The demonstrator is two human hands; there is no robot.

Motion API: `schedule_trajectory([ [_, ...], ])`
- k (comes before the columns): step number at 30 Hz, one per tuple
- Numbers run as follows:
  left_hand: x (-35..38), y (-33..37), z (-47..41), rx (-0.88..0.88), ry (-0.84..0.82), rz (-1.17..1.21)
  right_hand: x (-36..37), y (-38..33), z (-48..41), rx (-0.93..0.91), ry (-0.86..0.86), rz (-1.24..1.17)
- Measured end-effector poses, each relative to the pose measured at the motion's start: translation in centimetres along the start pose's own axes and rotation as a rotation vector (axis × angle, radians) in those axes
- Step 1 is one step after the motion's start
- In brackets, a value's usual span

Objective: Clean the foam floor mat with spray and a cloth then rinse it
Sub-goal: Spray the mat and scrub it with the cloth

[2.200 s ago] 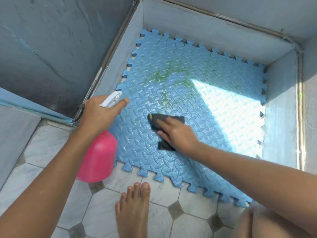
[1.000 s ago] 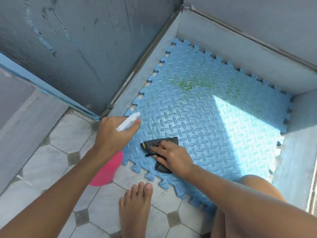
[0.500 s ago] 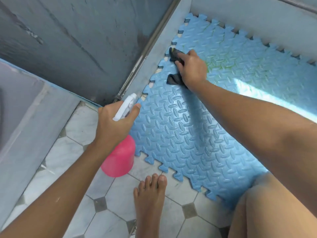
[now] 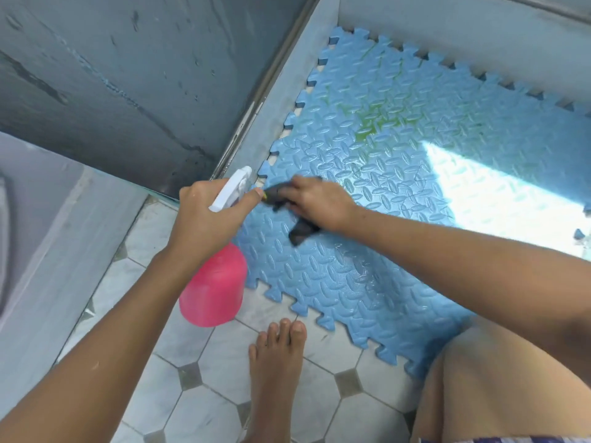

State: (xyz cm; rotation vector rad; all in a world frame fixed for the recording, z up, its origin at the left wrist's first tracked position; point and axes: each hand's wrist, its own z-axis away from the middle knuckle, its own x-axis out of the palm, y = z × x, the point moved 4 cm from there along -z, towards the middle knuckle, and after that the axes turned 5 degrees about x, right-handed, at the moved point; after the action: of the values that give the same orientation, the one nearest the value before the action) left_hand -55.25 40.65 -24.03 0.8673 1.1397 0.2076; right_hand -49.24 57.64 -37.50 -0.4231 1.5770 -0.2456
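A blue foam floor mat [image 4: 399, 193] with a diamond-plate pattern and puzzle edges lies flat in a shallow grey recess. A green stain [image 4: 371, 123] shows near its far middle. My right hand [image 4: 319, 203] presses a dark cloth [image 4: 300, 233] onto the mat's left edge. My left hand [image 4: 204, 219] holds a pink spray bottle [image 4: 212, 289] by its white trigger head [image 4: 232, 188], just left of the mat over the tiles. Hand and cloth look motion-blurred.
Grey raised walls [image 4: 447, 30] border the recess at the far and left sides, with a dark wall [image 4: 128, 75] to the left. White tiles with grey diamond insets [image 4: 198, 378] cover the near floor. My bare foot [image 4: 278, 372] and knee [image 4: 499, 388] rest near the mat's front edge.
My right hand has dragged the cloth from the mat's far left corner back to the near left edge, close to the bottle. The left hand keeps holding the bottle.
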Motion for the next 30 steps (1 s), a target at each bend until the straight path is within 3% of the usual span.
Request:
schedule_trajectory([
  [3, 0.6, -0.5, -0.7, 0.027, 0.026, -0.068, -3.0, 4.9, -4.7, 0.549, 0.104, 0.017],
  [5, 0.0, 0.3, -1.9, 0.024, 0.029, -0.061, -2.6, 4.3, -5.2, 0.621, 0.166, 0.009],
  [7, 0.1, 0.5, -2.3, 0.047, 0.028, -0.097, -0.9, 1.4, -4.9, 0.489, 0.144, 0.005],
  [10, 0.0, 0.9, -2.7, 0.052, 0.013, -0.134, 2.0, -4.5, -1.5, 0.110, 0.052, -0.045],
  [14, 0.2, 1.0, -3.0, 0.020, -0.016, -0.143, 4.0, -7.9, 6.6, -0.418, -0.223, -0.077],
  [16, 0.9, 1.2, -3.3, 0.018, -0.029, -0.151, 3.1, -6.6, 9.4, -0.507, -0.298, -0.073],
  [18, 2.3, 1.7, -3.8, 0.037, -0.061, -0.154, 1.4, -2.7, 9.9, -0.358, -0.247, -0.061],
  [22, 5.7, 4.3, -5.1, 0.129, -0.139, -0.128, -3.4, 7.9, 10.7, 0.373, 0.034, -0.039],
  [23, 6.6, 5.1, -5.5, 0.144, -0.159, -0.116, -4.0, 9.3, 11.8, 0.482, 0.075, -0.047],
  [24, 7.6, 5.9, -6.0, 0.157, -0.180, -0.096, -4.1, 9.9, 12.7, 0.494, 0.081, -0.046],
  [28, 11.3, 9.1, -8.1, 0.212, -0.241, -0.020, -4.9, 10.0, 16.4, 0.244, -0.096, 0.000],
  [30, 13.2, 10.8, -8.9, 0.228, -0.278, 0.002, -6.2, 12.0, 18.2, 0.352, -0.082, 0.024],
])
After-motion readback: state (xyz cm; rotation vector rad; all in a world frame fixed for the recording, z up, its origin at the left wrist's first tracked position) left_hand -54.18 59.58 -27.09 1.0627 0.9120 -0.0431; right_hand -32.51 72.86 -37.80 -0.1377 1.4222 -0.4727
